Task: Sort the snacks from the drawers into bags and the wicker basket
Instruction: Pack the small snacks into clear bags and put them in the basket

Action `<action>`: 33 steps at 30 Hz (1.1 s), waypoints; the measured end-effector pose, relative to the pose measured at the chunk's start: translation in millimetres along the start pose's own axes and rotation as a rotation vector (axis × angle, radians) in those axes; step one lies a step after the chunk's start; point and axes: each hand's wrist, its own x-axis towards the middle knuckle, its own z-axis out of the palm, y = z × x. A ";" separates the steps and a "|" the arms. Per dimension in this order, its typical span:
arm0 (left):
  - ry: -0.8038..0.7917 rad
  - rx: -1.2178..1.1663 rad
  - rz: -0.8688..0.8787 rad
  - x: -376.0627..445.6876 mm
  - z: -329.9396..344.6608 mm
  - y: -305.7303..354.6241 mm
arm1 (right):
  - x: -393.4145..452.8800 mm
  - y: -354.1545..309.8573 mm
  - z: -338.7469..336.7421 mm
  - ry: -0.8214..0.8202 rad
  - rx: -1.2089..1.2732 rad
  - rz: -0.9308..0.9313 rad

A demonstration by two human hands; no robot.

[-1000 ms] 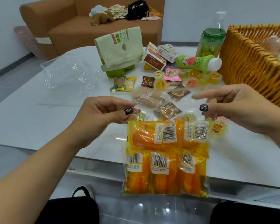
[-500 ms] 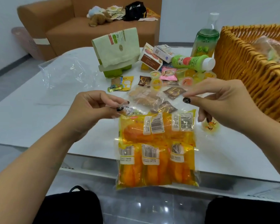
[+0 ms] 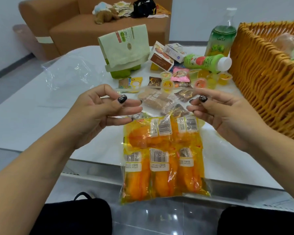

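Both hands hold a clear bag of orange snack packs up by its top corners, hanging over the white table's near edge: left hand and right hand pinching. Wicker basket stands on that table's right.

We note a clear, glossy plastic bag over shiny yellow packets. The wicker basket looks rough and woven; the white surface smooth, faintly glossy. Green paper pouch matt.

A brown sofa against pale walls, floor seemingly glossy grey tile.
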 end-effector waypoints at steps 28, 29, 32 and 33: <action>0.368 0.263 -0.078 8.2 31.8 -43.8 | 20.5 28.1 -22.7 -0.068 -0.570 -0.347; 0.366 0.266 -0.089 8.3 31.4 -47.8 | 23.2 32.1 -24.0 -0.072 -0.510 -0.292; 0.344 0.216 -0.139 9.3 30.3 -52.5 | 27.8 37.3 -28.0 -0.078 -0.338 -0.176; 0.342 0.215 -0.140 9.5 28.9 -53.8 | 27.9 38.3 -29.3 -0.083 -0.312 -0.161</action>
